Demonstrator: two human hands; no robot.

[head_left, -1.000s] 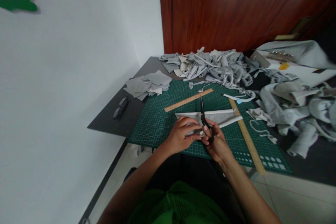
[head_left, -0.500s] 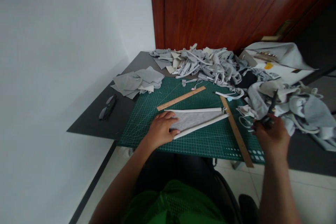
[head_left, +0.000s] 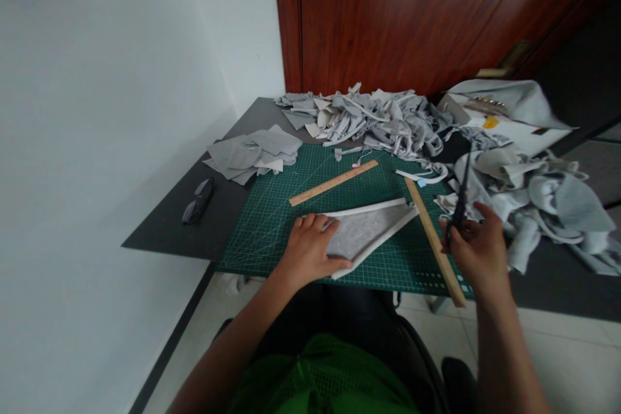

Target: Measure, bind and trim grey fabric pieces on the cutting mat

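Observation:
A grey fabric piece with white rolled edges lies on the green cutting mat. My left hand rests on its left end, fingers spread, the thumb along the lower edge. At the right, my right hand is closed on dark scissors, whose blades point up and away. One wooden ruler lies behind the fabric. A second wooden ruler runs between the fabric and my right hand.
Fabric scraps are heaped along the back, and grey sheets lie at the back left. Glasses sit on the dark table. A white box and crumpled cloth stand at the right.
My right hand has moved left with the scissors, off the crumpled cloth. My left hand has shifted slightly right and nearer me, and the fabric's left end has swung nearer me.

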